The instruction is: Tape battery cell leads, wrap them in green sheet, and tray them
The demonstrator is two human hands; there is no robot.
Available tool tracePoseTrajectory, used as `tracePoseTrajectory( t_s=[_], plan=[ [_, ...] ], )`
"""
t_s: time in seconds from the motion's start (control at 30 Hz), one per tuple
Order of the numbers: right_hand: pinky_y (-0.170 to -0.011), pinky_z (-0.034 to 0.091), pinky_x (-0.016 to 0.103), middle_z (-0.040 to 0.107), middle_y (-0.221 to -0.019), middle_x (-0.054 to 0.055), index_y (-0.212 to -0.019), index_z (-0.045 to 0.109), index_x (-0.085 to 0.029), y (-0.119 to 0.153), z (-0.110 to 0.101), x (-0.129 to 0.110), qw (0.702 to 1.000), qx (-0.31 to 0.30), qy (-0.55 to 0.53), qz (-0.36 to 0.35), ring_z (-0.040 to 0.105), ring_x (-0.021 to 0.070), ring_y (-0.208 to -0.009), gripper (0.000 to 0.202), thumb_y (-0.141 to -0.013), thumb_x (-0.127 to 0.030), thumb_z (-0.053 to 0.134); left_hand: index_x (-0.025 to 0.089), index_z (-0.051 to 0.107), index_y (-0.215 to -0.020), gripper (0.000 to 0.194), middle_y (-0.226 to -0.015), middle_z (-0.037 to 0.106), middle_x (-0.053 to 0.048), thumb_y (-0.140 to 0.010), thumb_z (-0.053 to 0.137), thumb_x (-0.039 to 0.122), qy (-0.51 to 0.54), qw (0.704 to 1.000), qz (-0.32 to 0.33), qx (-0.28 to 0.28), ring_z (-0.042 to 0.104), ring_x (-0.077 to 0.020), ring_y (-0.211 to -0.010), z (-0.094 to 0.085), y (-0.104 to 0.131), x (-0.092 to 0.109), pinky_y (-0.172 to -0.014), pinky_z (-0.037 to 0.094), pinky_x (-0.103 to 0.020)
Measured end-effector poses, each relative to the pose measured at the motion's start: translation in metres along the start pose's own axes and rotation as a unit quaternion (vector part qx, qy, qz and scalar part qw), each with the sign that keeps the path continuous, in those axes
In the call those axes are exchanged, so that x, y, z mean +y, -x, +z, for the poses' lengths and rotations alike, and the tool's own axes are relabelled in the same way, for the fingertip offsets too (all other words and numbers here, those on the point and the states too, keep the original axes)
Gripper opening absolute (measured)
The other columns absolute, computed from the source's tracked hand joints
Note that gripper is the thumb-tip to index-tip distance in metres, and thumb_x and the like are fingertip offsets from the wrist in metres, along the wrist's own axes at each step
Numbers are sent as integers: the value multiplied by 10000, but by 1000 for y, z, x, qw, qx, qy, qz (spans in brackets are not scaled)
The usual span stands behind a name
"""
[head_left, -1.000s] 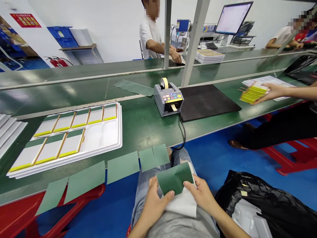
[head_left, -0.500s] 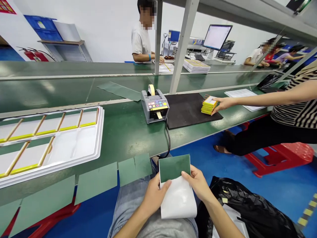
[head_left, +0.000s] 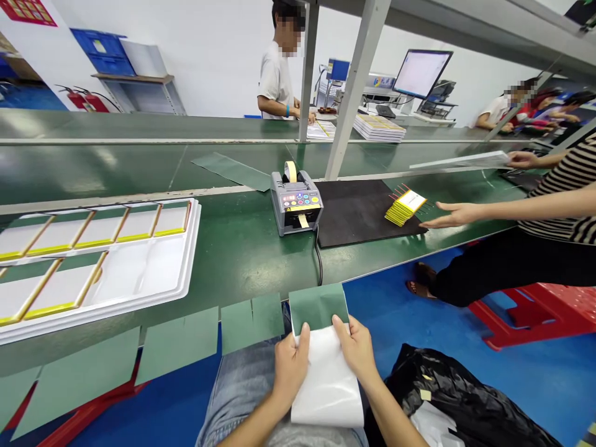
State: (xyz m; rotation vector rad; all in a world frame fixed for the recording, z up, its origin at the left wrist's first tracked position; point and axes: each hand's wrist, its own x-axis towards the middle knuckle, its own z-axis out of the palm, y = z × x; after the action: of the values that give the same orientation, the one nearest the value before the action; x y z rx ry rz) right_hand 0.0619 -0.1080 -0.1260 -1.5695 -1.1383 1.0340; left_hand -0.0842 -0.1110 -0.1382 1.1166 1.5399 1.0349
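Note:
Over my lap I hold a sheet (head_left: 328,385) with a green upper band and a glossy white lower part. My left hand (head_left: 292,366) is closed on its left edge, the thumb lying along the border between green and white. On the right edge my right hand (head_left: 357,347) grips it the same way. Green strips (head_left: 181,344) hang along the front edge of the bench to the left. A white tray (head_left: 158,267) on the bench holds several flat white-and-green pieces with yellow edges.
A grey tape dispenser (head_left: 297,205) stands ahead, beside a black mat (head_left: 351,214) bearing a yellow-edged stack (head_left: 404,208). A co-worker's hand (head_left: 454,215) reaches in near the stack. A black plastic bag (head_left: 465,385) lies at lower right, below a red stool (head_left: 535,310).
The co-worker's hand has let go of the yellow-edged stack, and their other hand now lifts a white tray. My sheet shows a longer white part, and my thumbs lie straighter along it.

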Motion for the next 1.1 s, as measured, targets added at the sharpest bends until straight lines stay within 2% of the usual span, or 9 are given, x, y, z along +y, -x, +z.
tracePoseTrajectory(
  t_s=[0.17, 0.27, 0.4, 0.5, 0.6, 0.7, 0.8, 0.93, 1.1],
  plan=[
    [-477, 283, 225, 407, -504, -28, -530, 439, -174, -11, 7, 11, 999, 14, 28, 7, 367, 109, -507, 486, -811, -559, 530, 235, 276, -457, 540, -403, 310, 55, -816, 436, 605, 38, 998, -44, -2, 315, -104, -436, 4, 0, -1, -468, 245, -248],
    [-423, 210, 225, 265, -446, -56, -478, 269, -213, -20, 9, 20, 999, 9, 33, 22, 263, 81, -440, 562, -808, -613, 483, 241, 247, -480, 551, -410, 285, 63, -800, 410, 658, 70, 995, -75, -16, 277, -96, -427, 6, 1, 1, -447, 230, -240],
    [-395, 257, 225, 349, -419, -35, -452, 348, -203, -28, 5, 22, 999, -6, 48, 18, 326, 97, -409, 571, -802, -641, 454, 241, 244, -493, 575, -415, 279, 70, -736, 437, 725, 108, 988, -108, -28, 254, -86, -421, 9, 2, 4, -425, 215, -228],
    [-543, 438, 264, 623, -700, 36, -867, 612, -152, -28, 0, 10, 998, -1, 62, -10, 544, 172, -598, 402, -823, -540, 516, 230, 294, -470, 587, -409, 319, 63, -695, 480, 739, 136, 982, -125, -28, 277, -86, -417, 7, 1, 8, -421, 241, -223],
    [-861, 452, 399, 579, -1185, 116, -1299, 443, -200, -27, -4, -12, 975, 34, 172, -135, 558, 256, -1013, 518, -836, -400, 558, 204, 419, -469, 579, -418, 425, 36, -685, 498, 736, 169, 974, -143, -39, 359, -102, -415, 4, 0, 13, -431, 310, -225],
    [-1043, 286, 494, 387, -1418, 74, -1266, 521, -294, -29, -5, -36, 887, -15, 352, -299, 352, 295, -1278, 401, -866, -311, 544, 188, 511, -510, 573, -422, 490, 19, -680, 507, 736, 195, 967, -155, -51, 424, -120, -410, 4, 0, 15, -441, 362, -233],
    [-1076, 225, 511, 345, -1459, 39, -1204, 587, -327, -33, -3, -53, 832, -82, 435, -336, 272, 304, -1332, 321, -888, -357, 538, 187, 488, -490, 585, -400, 479, 30, -677, 509, 741, 203, 965, -158, -54, 403, -104, -375, 5, 0, 10, -422, 359, -228],
    [-1087, 203, 512, 342, -1464, 50, -1187, 612, -306, -36, 4, -60, 818, -92, 464, -326, 262, 303, -1339, 320, -901, -413, 516, 155, 568, -557, 559, -480, 579, 1, -616, 611, 709, 192, 967, -144, -83, 514, -135, -452, 4, 6, -1, -460, 418, -237],
    [-1078, 215, 526, 376, -1439, 57, -1178, 616, -305, -36, 8, -56, 834, -86, 446, -314, 293, 309, -1316, 307, -896, -389, 528, 116, 693, -724, 516, -692, 717, -85, -616, 686, 620, 156, 965, -129, -168, 663, -249, -715, -14, 32, -15, -654, 523, -314]
  ],
)
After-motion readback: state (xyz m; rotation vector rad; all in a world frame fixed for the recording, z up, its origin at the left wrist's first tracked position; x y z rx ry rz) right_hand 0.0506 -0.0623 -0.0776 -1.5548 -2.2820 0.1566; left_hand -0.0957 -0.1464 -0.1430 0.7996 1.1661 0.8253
